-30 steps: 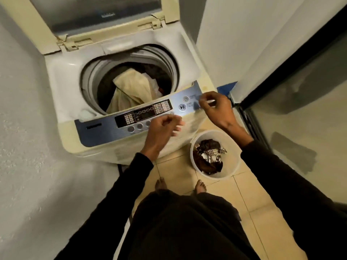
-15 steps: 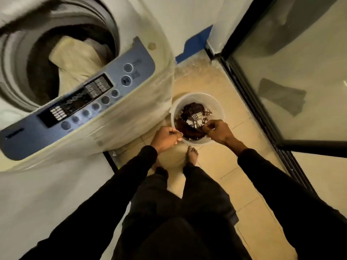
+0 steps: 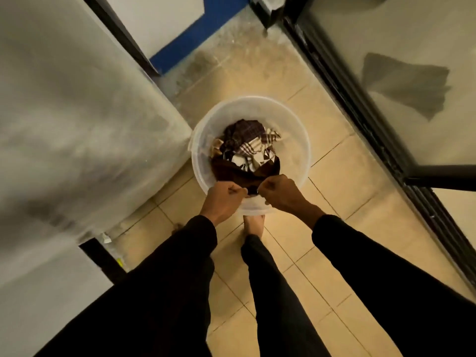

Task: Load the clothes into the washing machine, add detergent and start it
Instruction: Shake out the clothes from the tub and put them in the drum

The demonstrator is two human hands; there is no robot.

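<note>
A translucent white bucket stands on the tiled floor with clothes in it: a brown-and-white checked cloth on top and a dark brown garment at the near side. My left hand and my right hand are both over the bucket's near rim, fingers curled, each gripping the edge of the dark brown garment between them. The washing machine's pale side fills the left of the view; its drum and panel are out of sight.
A dark-framed glass door runs along the right. A blue strip marks the wall base at the back. My bare foot stands just below the bucket, and a black stand sits under the machine.
I have bent down from the machine's panel to the bucket. Both hands dropped to the bucket and took hold of the dark brown garment; the drum left the view.
</note>
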